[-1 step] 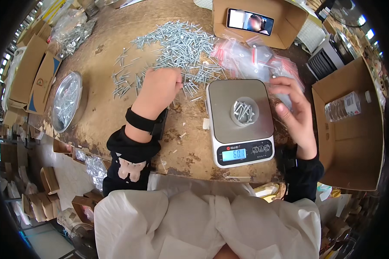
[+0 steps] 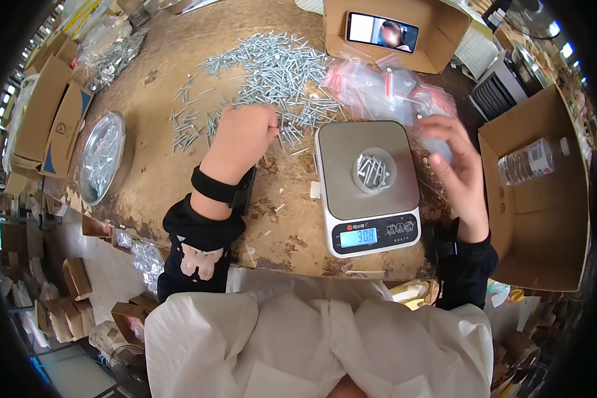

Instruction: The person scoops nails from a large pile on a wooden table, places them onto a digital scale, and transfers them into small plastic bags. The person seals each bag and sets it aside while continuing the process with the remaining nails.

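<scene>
I'm at a small packing workshop or hardware warehouse bench: a worn wooden worktable (image 2: 159,166) carries a loose heap of silver screws (image 2: 272,69), a digital scale (image 2: 371,189) with screws in its cup, and small zip bags (image 2: 385,89). Flattened cardboard boxes (image 2: 46,116) and open cartons (image 2: 544,199) crowd round, more stock on the floor.

Head-worn fisheye, steeply downward, close over the workbench (image 2: 159,166).
</scene>
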The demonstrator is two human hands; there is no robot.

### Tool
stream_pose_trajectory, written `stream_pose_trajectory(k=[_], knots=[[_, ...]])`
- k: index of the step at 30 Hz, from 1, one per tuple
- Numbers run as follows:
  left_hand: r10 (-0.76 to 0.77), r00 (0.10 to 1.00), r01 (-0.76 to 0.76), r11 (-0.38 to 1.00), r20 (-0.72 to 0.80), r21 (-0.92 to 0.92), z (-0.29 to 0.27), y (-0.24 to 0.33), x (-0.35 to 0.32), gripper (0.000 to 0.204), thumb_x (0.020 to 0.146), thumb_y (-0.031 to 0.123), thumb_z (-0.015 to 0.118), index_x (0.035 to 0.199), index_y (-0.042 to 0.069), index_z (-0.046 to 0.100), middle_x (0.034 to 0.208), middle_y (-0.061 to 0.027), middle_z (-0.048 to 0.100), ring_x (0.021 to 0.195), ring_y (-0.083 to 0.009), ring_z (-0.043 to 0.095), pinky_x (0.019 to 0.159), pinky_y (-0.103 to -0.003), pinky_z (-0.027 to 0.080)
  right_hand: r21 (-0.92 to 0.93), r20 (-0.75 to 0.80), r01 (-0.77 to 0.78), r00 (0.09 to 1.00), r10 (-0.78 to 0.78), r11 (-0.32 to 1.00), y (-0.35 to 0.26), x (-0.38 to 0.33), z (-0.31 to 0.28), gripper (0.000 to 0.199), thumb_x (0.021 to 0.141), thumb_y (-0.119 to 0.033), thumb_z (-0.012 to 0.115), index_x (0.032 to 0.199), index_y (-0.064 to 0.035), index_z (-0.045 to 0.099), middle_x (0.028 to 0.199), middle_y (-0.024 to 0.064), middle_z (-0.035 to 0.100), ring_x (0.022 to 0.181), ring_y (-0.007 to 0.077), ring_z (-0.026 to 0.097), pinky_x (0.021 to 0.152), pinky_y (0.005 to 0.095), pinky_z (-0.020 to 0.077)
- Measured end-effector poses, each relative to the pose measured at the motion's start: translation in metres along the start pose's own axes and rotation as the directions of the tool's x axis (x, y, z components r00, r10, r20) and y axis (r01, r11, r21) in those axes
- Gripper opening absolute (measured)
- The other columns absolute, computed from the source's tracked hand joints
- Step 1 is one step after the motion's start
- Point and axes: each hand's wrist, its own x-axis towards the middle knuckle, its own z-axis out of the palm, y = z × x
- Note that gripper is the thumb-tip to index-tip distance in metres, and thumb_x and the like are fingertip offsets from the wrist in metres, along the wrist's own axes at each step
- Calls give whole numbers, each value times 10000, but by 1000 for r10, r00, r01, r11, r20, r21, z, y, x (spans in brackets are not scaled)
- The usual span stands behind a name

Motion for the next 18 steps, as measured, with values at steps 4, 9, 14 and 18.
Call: stream_pose_trajectory(k=[4, 9, 14, 18], knots=[[-41, 998, 33, 989, -53, -144, -18, 13, 5, 80, 808, 81, 696, 844, 57, 629, 708, -87, 615, 644, -228, 606, 626, -328, 468, -374, -102, -107, 992, 74, 921, 24, 3, -32, 229, 858, -95, 650, 1065, 2, 638, 1094, 138, 606, 1055, 287, 572, 933, 328, 429], [-31, 988, -79, 730, -149, -679, -25, 79, 16, 115, 801, 109, 721, 849, 49, 635, 789, -91, 650, 756, -253, 637, 655, -324, 475, -616, -101, -130, 991, 86, 777, 102, -15, -49, 279, 832, -121, 681, 1093, -25, 653, 1178, 155, 585, 1131, 338, 540, 962, 385, 435], [254, 933, -344, 836, -254, -427, -15, 108, 8, 215, 812, 141, 750, 965, 33, 646, 938, -71, 649, 840, -198, 588, 765, -307, 458, -616, -84, -104, 994, 66, 781, 109, -9, -38, 269, 775, -92, 722, 1029, -32, 654, 1164, 142, 592, 1102, 345, 551, 950, 398, 438], [105, 940, -271, 807, -325, -525, -28, 93, 10, 184, 846, 124, 716, 966, 10, 635, 965, -88, 637, 847, -190, 581, 785, -294, 458, -602, -105, -118, 992, 69, 790, 110, -7, -41, 195, 761, -56, 714, 932, -13, 630, 1040, 129, 631, 1018, 346, 587, 908, 389, 455]])
